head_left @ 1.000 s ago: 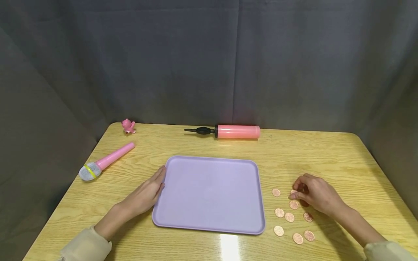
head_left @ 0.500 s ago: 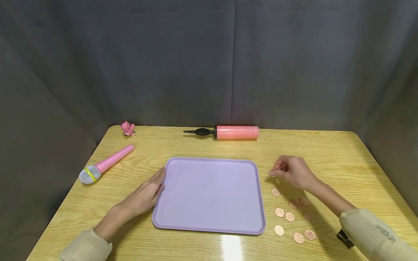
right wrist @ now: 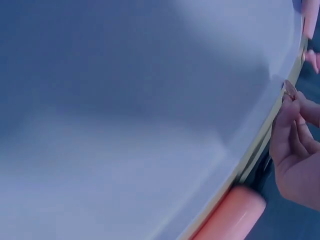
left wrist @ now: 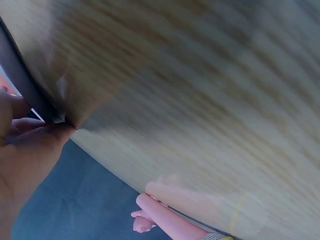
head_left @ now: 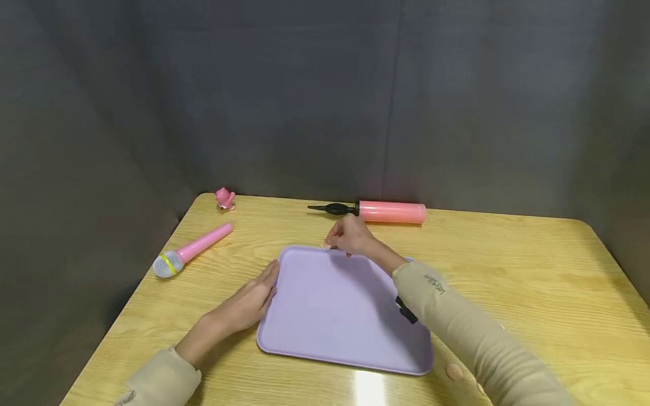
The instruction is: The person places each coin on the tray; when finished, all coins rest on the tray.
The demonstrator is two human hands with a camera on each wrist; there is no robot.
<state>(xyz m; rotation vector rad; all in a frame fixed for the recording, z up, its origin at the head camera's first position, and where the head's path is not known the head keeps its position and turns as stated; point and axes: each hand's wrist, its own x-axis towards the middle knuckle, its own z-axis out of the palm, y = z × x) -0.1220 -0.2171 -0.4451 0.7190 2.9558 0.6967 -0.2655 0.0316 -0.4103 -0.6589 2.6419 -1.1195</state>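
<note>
Lilac tray (head_left: 335, 316) lay on the desk (head_left: 518, 270), long axis running away from the person. Right hand (head_left: 350, 235) reached over the tray's far edge, fingers (right wrist: 287, 112) pinching a coin (head_left: 325, 245). Left hand (head_left: 249, 304) lay flat, fingers straight against the tray's left rim.

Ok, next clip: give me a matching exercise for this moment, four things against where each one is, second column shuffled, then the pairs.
Things:
1. coin
2. toy microphone
3. hand pump
4. left hand

Places:
A. lying along the far edge of the table, behind the tray
B. pinched in the right hand at the tray's far rim
C. resting flat against the tray's left edge
D. lying on the table to the left of the tray

Pairs: 1-B, 2-D, 3-A, 4-C
</note>
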